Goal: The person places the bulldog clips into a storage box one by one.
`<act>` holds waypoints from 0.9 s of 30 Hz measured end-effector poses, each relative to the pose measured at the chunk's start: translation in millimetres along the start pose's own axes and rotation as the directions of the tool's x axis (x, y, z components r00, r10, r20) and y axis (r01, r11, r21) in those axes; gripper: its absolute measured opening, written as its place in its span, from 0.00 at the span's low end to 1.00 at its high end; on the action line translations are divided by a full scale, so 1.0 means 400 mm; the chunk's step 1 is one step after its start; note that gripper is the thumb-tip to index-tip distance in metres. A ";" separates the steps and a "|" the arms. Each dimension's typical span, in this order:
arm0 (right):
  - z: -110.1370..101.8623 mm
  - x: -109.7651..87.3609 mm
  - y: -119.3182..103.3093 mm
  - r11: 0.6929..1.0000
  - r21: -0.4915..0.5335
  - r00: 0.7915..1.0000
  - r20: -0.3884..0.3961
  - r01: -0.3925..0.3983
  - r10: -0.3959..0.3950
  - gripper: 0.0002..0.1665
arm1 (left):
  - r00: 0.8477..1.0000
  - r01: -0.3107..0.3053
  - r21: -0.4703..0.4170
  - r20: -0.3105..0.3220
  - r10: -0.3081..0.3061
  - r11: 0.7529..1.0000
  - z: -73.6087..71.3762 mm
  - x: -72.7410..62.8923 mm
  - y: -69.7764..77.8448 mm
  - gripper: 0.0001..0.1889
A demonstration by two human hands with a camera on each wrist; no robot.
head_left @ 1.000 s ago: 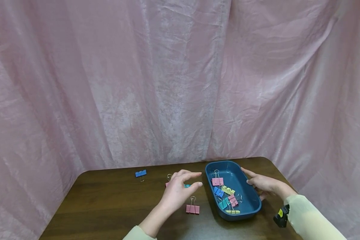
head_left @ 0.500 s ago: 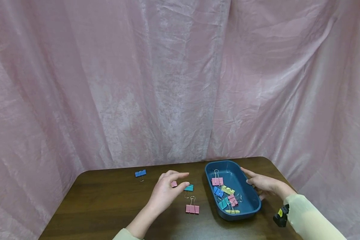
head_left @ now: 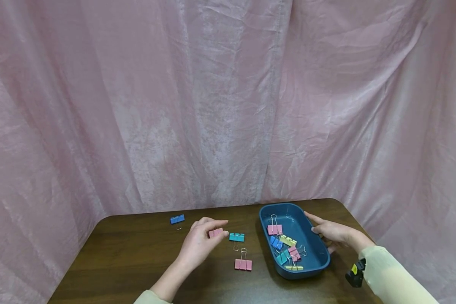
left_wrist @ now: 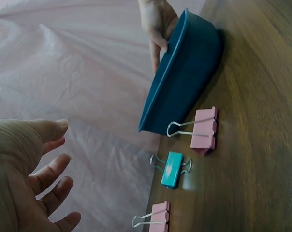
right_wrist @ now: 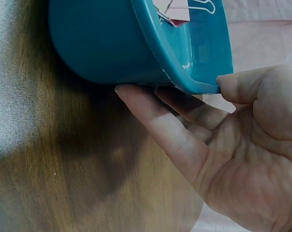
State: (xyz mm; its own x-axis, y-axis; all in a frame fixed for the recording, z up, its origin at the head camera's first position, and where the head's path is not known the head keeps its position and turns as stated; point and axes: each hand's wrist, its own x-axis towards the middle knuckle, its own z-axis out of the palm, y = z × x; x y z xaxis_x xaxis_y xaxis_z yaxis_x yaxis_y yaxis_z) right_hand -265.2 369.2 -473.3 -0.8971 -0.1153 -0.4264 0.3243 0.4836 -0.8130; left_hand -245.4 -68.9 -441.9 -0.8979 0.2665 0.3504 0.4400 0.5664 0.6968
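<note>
My left hand (head_left: pixel 197 242) hovers over the table with thumb and fingers apart and nothing between them. Just beyond it, partly behind the fingers, lies a pink binder clip (head_left: pixel 215 232). A teal binder clip (head_left: pixel 237 237) and another pink binder clip (head_left: pixel 243 264) lie to its right; the left wrist view shows all three on the wood, apart from the hand (left_wrist: pixel 30 179). My right hand (head_left: pixel 336 233) grips the right side of a blue plastic tray (head_left: pixel 266 240). In the right wrist view its thumb is on the rim and fingers lie against the outer wall.
Several binder clips, among them a yellow one (head_left: pixel 288 240) and a pink one (head_left: pixel 275 229), lie in the tray. A blue binder clip (head_left: pixel 177 219) rests near the back edge of the brown table (head_left: pixel 118 261). Behind it hangs a pink curtain (head_left: pixel 213 105).
My left hand has moved left from near the tray, uncovering the teal clip and more of the far pink clip. The right hand and tray stay in place.
</note>
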 end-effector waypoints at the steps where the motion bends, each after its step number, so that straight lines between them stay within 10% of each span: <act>1: 0.000 0.000 0.000 1.000 -0.003 1.000 0.001 0.001 -0.001 0.41 | 1.000 0.004 0.005 -0.002 -0.004 1.000 -0.001 0.000 -0.004 0.17; 27: -0.002 0.003 -0.002 1.000 0.001 1.000 0.009 -0.002 0.002 0.40 | 0.995 0.069 0.089 0.061 -0.075 0.994 0.024 -0.010 -0.102 0.14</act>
State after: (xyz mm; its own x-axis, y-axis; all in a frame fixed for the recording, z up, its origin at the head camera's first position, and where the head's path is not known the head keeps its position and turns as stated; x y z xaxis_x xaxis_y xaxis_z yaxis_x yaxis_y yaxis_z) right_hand -266.7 369.4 -472.6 -0.8935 -0.1223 -0.4321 0.3266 0.4834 -0.8122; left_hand -259.9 -85.7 -477.8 -0.9273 0.2705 0.2585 0.3741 0.6509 0.6606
